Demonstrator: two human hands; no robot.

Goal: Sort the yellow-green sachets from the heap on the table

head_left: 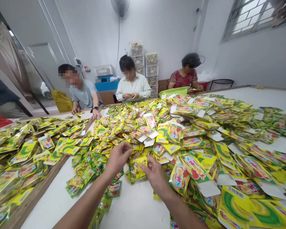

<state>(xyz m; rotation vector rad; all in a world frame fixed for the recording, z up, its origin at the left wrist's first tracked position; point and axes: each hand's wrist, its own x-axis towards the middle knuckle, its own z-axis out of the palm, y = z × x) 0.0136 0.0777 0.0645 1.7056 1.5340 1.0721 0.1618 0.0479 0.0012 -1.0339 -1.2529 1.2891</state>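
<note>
My right hand pinches the edge of a yellow-green candy sachet between thumb and fingers, just above the white tabletop. Beside it, at the near edge of the heap, my left hand has its fingers curled together. Whatever it may hold is hidden behind the fingers. Small green-yellow sachets lie loose to the left of my hands. On the right are flat yellow cartons with white end flaps open, piled over one another.
A wooden strip divides the table, with more cartons piled on its left. Three people sit across the table, their hands at the packets. A green basket stands at the far edge. White crates are stacked against the wall.
</note>
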